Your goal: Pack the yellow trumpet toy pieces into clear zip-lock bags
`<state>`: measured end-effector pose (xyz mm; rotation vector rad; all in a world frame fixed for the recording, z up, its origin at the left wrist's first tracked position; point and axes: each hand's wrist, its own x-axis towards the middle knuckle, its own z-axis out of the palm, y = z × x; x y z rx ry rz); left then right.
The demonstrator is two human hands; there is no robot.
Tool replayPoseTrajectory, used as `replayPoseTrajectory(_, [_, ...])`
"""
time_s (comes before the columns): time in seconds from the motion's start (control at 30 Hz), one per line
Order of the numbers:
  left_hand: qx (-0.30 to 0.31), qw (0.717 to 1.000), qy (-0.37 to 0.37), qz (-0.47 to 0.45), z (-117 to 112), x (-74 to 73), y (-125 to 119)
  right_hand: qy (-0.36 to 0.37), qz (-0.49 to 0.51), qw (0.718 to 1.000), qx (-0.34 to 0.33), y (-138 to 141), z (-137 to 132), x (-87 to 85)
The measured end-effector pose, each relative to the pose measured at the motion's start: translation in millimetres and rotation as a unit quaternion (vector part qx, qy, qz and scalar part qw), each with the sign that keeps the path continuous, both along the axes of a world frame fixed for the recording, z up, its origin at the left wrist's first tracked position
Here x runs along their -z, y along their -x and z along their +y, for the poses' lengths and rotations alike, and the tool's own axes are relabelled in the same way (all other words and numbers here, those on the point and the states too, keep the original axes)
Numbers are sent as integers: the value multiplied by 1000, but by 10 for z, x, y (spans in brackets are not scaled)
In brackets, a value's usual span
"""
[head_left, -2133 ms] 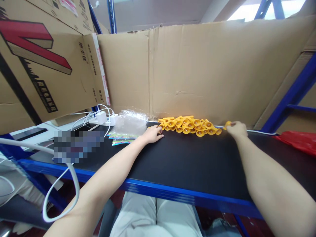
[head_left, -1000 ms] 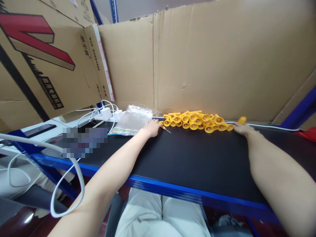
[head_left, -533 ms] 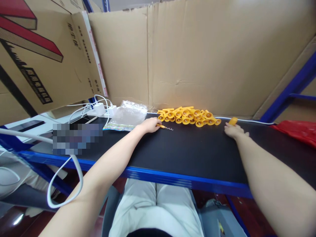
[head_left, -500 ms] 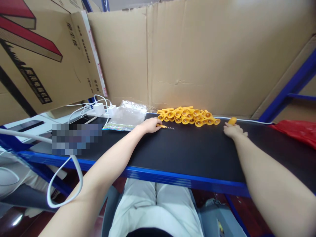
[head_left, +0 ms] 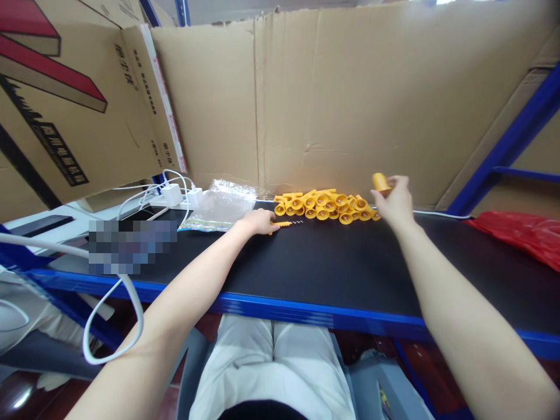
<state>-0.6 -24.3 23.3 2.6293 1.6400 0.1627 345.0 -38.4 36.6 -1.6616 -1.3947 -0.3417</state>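
Observation:
My left hand (head_left: 260, 221) rests low over the black shelf, its fingers closed round the yellow handle of a corkscrew (head_left: 284, 224). The bare metal spiral points right, just in front of the pile. Raised above the shelf at the pile's right end, my right hand (head_left: 397, 197) grips a yellow cup-shaped piece (head_left: 380, 183) between thumb and fingers. Several yellow funnel-ended pieces (head_left: 328, 204) lie heaped against the cardboard, with their wide round mouths facing me and small shiny centres inside.
Left of the pile lies a clear plastic bag (head_left: 223, 204), beside white chargers and cables (head_left: 172, 194). A red plastic bag (head_left: 520, 233) sits at the right end. Cardboard (head_left: 350, 105) walls off the back. A blue metal edge (head_left: 280, 309) runs along the front. A white cable (head_left: 137, 303) loops over my left forearm.
My right hand has lifted off the shelf and moved left towards the pile, carrying the yellow cup-shaped piece. My left hand keeps the corkscrew in nearly the same place.

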Motion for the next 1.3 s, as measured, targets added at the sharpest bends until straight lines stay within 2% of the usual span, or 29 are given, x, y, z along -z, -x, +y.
replayPoseTrajectory(0.07, [3, 999, 31, -10, 23, 12, 2, 31, -31, 994, -103, 202, -9, -57])
replayPoseTrajectory(0.13, [10, 999, 37, -25, 38, 23, 3, 92, -77, 971, -206, 395, -36, -67])
replayPoseTrajectory(0.2, [16, 999, 30, -42, 44, 33, 5, 177, -123, 941, -260, 557, -70, -39])
replayPoseTrajectory(0.27, [21, 998, 27, -51, 43, 39, 6, 239, -167, 915, -279, 670, -92, 7])
replayPoseTrajectory(0.33, [29, 998, 28, -50, 39, 39, 5, 261, -196, 902, -284, 732, -97, 53])
replayPoseTrajectory(0.67, [39, 996, 40, -73, 38, 40, -6, 231, -202, 897, -319, 794, -56, 152])
replayPoseTrajectory(0.83, [73, 989, 34, -123, 54, 78, -6, 226, -164, 898, -340, 846, -106, 120])
replayPoseTrajectory(1.03, [94, 984, -24, -151, 41, 78, -12, 249, -45, 883, -396, 954, -203, 65])
replayPoseTrajectory(1.2, [76, 981, -73, -162, 92, 81, 3, 276, 102, 848, -441, 1009, -193, 123])
replayPoseTrajectory(1.3, [78, 980, -86, -164, 104, 78, 10, 289, 182, 830, -440, 1049, -171, 169])
